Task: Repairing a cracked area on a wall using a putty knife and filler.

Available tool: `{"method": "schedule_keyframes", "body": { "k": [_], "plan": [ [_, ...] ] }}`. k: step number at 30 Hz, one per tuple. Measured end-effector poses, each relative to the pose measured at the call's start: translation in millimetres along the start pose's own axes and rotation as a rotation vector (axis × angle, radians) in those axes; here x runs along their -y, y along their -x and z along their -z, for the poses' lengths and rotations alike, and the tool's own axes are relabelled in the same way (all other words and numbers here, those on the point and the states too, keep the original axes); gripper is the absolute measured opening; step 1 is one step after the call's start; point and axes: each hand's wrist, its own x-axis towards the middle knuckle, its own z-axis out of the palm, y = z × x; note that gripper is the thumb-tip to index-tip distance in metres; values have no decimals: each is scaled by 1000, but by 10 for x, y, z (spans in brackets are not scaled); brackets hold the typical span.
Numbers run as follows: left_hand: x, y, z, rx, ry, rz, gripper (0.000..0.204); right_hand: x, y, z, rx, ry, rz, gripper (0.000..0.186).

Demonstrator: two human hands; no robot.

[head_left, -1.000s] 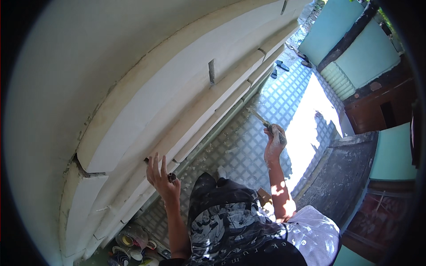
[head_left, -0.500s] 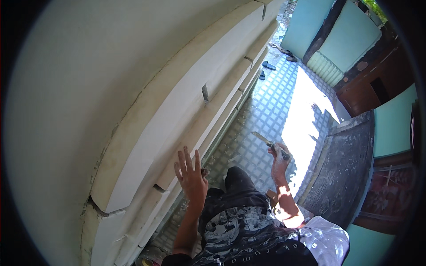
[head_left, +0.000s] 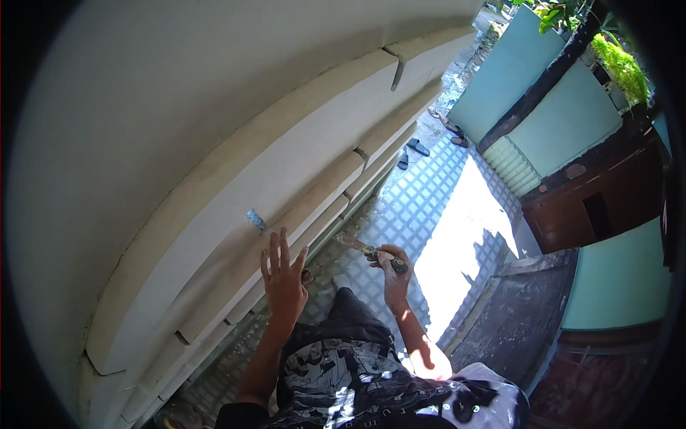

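My left hand (head_left: 284, 282) has its fingers spread over the front edge of a pale stepped ledge (head_left: 236, 275); whether the fingertips touch it I cannot tell. Beside its thumb shows a small brownish round thing (head_left: 307, 277), too small to name. My right hand (head_left: 394, 275) is closed around the dark handle of a putty knife (head_left: 370, 252), its flat, stained blade pointing left toward the ledge. Above my left fingertips, a short slot (head_left: 256, 219) with a bluish-white look breaks the ledge's white face.
A cream wall (head_left: 143, 93) rises along the left. Dark slippers (head_left: 418, 147) lie on the patterned tile floor (head_left: 421, 193), which carries a bright sun patch. To the right are a dark wooden board (head_left: 500, 322) and a brown door (head_left: 607, 196). Teal panels (head_left: 507, 71) stand at the back.
My view has shifted along the ledge. My right hand has brought the putty knife left, nearer the ledge and my left hand. The slot looked dark grey before and is bluish-white now.
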Motion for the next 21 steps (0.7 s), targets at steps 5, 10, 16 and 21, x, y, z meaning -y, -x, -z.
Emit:
{"method": "schedule_keyframes", "body": {
  "k": [5,10,16,21],
  "plan": [
    [-488,-653,-238,5,23,-69,44,221,-912,528,47,74,143,21],
    [-697,-709,-718,563,867,-269,47,598,-1669,679,83,117,273,18],
    [-803,-508,-895,420,704,-73,47,706,-2286,449,162,122,468,17],
    [-796,-408,-973,427,656,36,45,483,-2476,322,179,206,567,17]
  ]
}}
